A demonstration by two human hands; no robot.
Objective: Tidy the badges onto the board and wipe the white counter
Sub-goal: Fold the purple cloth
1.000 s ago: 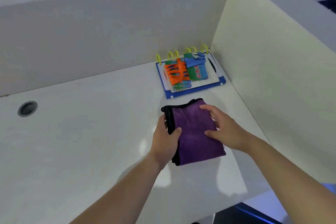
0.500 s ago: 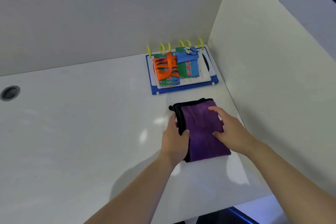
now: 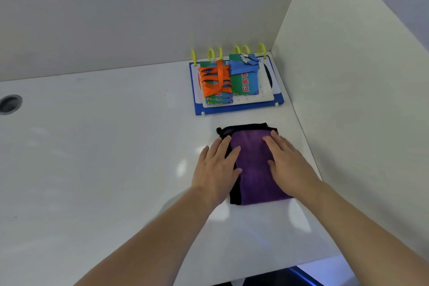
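Head view shows both hands flat on a folded purple cloth (image 3: 254, 165) that lies on the white bench (image 3: 104, 169). The left hand (image 3: 217, 169) rests with straight fingers (image 3: 226, 146) over the cloth's black-edged left side, partly on the bench itself. The right hand (image 3: 289, 165) presses on the cloth's right half, its fingers (image 3: 270, 140) straight and slightly spread, gripping nothing. Neither hand curls round the fabric; both simply bear down on it.

Just beyond the fingertips, apart from the cloth's far edge, sits the blue board (image 3: 236, 109) tucked into the corner where the back wall meets the side panel (image 3: 348, 100). The badges (image 3: 228, 79) are stacked on it in two piles: one bound in an orange lanyard (image 3: 217, 81), the other with a blue lanyard (image 3: 246, 65) on top. Yellow rings (image 3: 236, 50) stand along the board's far edge. Well to the left of the left hand is a round hole (image 3: 9, 103) in the bench.

Judging from this, the badge part looks done, and the wiping step is either in hand or being closed out with the cloth smoothed flat. If wiping goes on, the next move calls for steady downward pressure and a sweep to the left, away from the board, across the broad stretch toward the hole. Pushing forward risks nudging the board and upsetting the piles.
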